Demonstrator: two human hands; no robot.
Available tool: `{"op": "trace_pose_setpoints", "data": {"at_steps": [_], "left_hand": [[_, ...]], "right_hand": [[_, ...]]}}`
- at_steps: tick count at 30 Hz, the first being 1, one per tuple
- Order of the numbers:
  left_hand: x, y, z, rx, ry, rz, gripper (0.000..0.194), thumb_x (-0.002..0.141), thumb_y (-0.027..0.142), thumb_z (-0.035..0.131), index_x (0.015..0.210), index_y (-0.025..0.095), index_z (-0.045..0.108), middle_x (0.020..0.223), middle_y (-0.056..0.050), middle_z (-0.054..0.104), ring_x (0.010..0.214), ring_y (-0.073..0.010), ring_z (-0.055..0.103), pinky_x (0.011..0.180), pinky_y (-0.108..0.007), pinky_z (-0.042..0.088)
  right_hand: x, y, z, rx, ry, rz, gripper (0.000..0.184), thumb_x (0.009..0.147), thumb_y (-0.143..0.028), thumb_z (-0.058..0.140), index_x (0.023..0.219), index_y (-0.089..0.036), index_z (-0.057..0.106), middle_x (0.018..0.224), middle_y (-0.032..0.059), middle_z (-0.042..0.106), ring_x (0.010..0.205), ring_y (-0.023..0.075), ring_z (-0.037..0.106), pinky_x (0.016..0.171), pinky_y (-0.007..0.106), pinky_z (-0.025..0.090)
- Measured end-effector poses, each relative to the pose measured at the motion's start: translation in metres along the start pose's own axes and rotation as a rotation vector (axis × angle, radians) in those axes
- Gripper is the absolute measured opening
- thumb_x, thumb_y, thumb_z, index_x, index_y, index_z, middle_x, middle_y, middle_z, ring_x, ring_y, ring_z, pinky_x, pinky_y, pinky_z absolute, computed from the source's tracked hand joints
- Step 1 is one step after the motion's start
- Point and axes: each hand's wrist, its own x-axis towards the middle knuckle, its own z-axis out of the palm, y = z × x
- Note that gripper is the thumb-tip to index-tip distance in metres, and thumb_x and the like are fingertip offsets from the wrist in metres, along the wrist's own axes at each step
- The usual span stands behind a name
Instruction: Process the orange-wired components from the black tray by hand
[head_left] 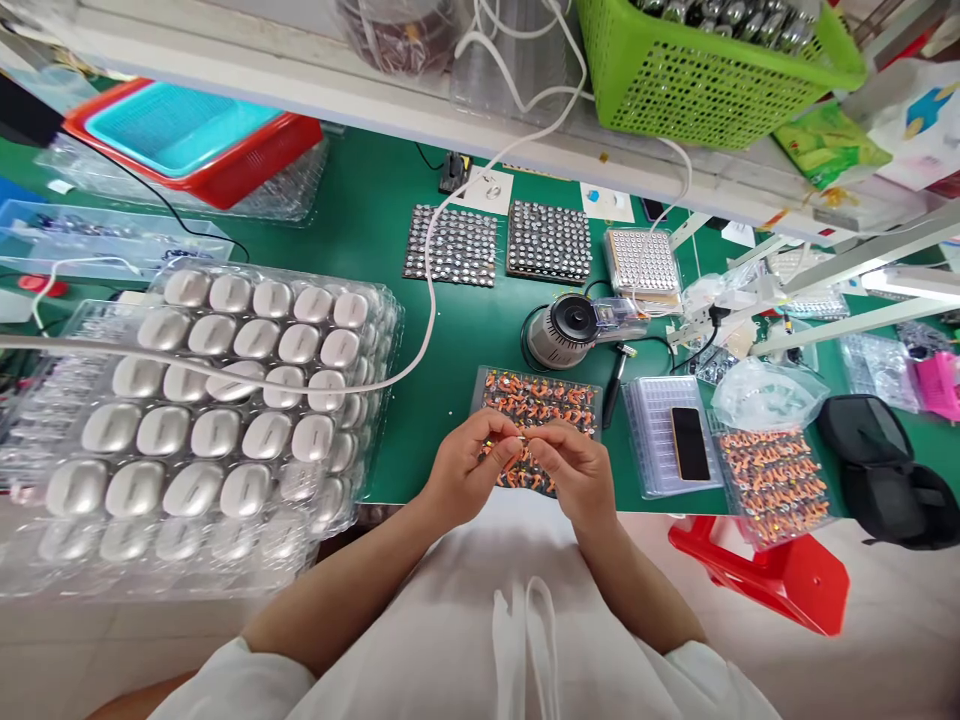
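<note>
My left hand and my right hand meet close together above a tray of small orange parts near the front edge of the green bench. Both are closed in a pinch, fingertips almost touching. Between them is a tiny piece, too small to name and mostly covered by my fingers. Orange parts with dark and yellow bits lie in rows on the tray, partly hidden under my hands. Just right of the tray lies a small hammer with a black handle. A round grey device with a black top stands behind the tray.
Stacked clear trays of white rounded cases fill the left. Further back sit several boards of small round parts. A phone rests on clear trays at right, beside another orange-part tray. A white cable hangs across the front.
</note>
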Motion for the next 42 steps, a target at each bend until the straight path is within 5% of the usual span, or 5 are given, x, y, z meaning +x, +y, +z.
{"op": "trace_pose_setpoints", "data": {"at_steps": [11, 21, 34, 37, 42], "left_hand": [[-0.001, 0.005, 0.007, -0.26, -0.004, -0.14, 0.019, 0.088, 0.035, 0.055, 0.082, 0.017, 0.054, 0.074, 0.001, 0.049, 0.063, -0.0103, 0.046, 0.058, -0.023, 0.039], [0.0, -0.022, -0.011, -0.564, -0.333, -0.532, 0.025, 0.075, 0.037, 0.071, 0.076, 0.015, 0.059, 0.068, 0.0, 0.055, 0.061, -0.0099, 0.049, 0.058, -0.024, 0.039], [-0.007, -0.063, -0.002, -0.637, -0.225, -0.636, 0.028, 0.075, 0.035, 0.072, 0.088, 0.014, 0.06, 0.079, -0.004, 0.067, 0.074, -0.0163, 0.065, 0.072, -0.03, 0.048], [-0.003, -0.07, -0.004, -0.522, -0.241, -0.605, 0.033, 0.077, 0.037, 0.068, 0.1, 0.013, 0.064, 0.083, -0.006, 0.069, 0.076, -0.0172, 0.065, 0.072, -0.031, 0.049], [0.009, -0.103, -0.009, 0.108, -0.119, -0.454, 0.029, 0.085, 0.039, 0.053, 0.094, 0.016, 0.069, 0.087, -0.005, 0.071, 0.078, -0.0181, 0.064, 0.071, -0.028, 0.049]], "right_hand": [[-0.003, 0.001, 0.007, -0.048, 0.089, -0.002, 0.01, 0.083, -0.028, 0.064, 0.087, -0.025, 0.073, 0.075, 0.0009, 0.063, 0.07, 0.014, 0.056, 0.062, 0.027, 0.044], [-0.004, 0.036, 0.0, 0.452, -0.185, 0.411, 0.039, 0.068, -0.038, 0.078, 0.1, -0.024, 0.061, 0.068, -0.0038, 0.055, 0.057, 0.0096, 0.049, 0.051, 0.021, 0.039], [0.002, 0.088, -0.001, 0.587, -0.318, 0.638, 0.045, 0.068, -0.034, 0.078, 0.107, -0.023, 0.06, 0.083, -0.002, 0.059, 0.057, 0.0072, 0.05, 0.056, 0.022, 0.043], [0.008, 0.1, -0.001, 0.488, -0.367, 0.61, 0.05, 0.072, -0.039, 0.073, 0.116, -0.023, 0.056, 0.09, 0.0012, 0.06, 0.061, 0.009, 0.053, 0.056, 0.022, 0.044], [0.03, 0.132, -0.001, -0.271, -0.336, 0.369, 0.044, 0.084, -0.048, 0.053, 0.115, -0.017, 0.056, 0.076, 0.0, 0.06, 0.055, 0.0103, 0.05, 0.052, 0.023, 0.043]]}}
